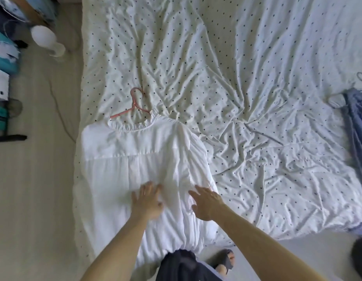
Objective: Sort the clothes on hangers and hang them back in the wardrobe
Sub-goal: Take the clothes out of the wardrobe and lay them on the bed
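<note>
Gripping nothing: left hand [147,201] and right hand [206,203] laid flat, fingers straight, on white dress [135,159] at near left of bed [257,78], pink hanger [135,107] at far neckline. Risks dragging neckline off hanger if smoothing pulls nearward.

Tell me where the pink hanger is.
In the head view, the pink hanger lies on the left side of the dotted sheet, with its arms at the neckline of the white garment.
</note>
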`<state>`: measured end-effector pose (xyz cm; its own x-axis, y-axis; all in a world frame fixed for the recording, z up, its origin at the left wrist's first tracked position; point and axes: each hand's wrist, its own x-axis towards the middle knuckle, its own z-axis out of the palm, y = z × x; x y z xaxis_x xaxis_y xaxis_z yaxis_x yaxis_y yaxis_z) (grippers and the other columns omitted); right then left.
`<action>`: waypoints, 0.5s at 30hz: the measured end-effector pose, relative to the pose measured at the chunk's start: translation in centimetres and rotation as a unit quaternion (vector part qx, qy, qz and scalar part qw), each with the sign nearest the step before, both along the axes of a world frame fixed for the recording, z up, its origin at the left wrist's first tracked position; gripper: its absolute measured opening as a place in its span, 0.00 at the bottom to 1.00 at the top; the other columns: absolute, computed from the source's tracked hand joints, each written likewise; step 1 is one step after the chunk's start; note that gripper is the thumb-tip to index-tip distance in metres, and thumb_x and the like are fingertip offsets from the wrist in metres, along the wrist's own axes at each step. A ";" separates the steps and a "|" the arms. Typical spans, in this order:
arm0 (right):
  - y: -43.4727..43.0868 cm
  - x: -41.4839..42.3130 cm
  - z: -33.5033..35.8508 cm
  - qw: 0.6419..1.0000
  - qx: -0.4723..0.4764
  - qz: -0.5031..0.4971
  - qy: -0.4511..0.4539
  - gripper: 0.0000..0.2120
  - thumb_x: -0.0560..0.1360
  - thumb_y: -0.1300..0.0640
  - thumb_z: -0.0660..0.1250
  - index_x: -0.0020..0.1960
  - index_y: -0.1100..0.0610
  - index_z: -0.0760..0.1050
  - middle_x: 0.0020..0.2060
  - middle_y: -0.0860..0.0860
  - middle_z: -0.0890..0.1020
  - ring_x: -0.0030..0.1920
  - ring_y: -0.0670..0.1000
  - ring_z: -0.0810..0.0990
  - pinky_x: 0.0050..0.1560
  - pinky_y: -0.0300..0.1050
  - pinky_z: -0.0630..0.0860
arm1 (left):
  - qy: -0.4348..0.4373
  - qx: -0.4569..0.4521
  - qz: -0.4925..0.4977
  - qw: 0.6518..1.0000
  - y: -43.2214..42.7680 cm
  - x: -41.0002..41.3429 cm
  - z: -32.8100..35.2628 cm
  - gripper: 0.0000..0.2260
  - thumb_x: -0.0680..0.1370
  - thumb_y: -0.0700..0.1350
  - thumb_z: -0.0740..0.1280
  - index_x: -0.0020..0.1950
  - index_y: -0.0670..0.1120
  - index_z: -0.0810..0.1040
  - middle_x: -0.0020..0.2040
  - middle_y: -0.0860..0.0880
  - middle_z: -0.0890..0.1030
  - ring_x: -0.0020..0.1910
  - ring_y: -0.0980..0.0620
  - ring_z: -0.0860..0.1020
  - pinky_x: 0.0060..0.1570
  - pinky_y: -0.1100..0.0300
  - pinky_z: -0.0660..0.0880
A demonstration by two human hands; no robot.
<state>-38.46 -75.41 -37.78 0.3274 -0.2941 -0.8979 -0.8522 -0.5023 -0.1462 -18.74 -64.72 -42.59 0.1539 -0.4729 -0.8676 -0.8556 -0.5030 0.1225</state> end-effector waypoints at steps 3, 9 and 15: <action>-0.6 -1.8 3.4 0.997 0.001 -0.079 -0.013 0.23 0.82 0.45 0.54 0.76 0.48 0.63 0.75 0.52 0.67 0.73 0.56 0.67 0.70 0.53 0.67 | 0.002 0.088 -0.026 0.996 2.3 -2.6 2.9 0.28 0.83 0.52 0.55 0.81 0.58 0.49 0.82 0.49 0.45 0.80 0.46 0.47 0.76 0.38 0.46; -1.0 -11.5 12.5 0.966 -0.077 -0.215 -0.120 0.19 0.82 0.45 0.58 0.71 0.45 0.72 0.58 0.55 0.83 0.57 0.54 0.81 0.61 0.47 0.73 | -0.033 0.050 -0.063 0.996 -1.4 -6.0 10.3 0.19 0.82 0.50 0.54 0.72 0.51 0.69 0.66 0.48 0.75 0.66 0.45 0.71 0.68 0.47 0.62; 3.3 -26.7 21.5 0.882 -0.239 -0.343 -0.217 0.16 0.82 0.48 0.61 0.68 0.47 0.76 0.65 0.47 0.79 0.61 0.51 0.80 0.61 0.43 0.72 | -0.026 -0.090 -0.125 0.988 -8.5 -15.4 19.0 0.23 0.82 0.54 0.56 0.77 0.52 0.65 0.74 0.46 0.71 0.71 0.43 0.70 0.69 0.48 0.66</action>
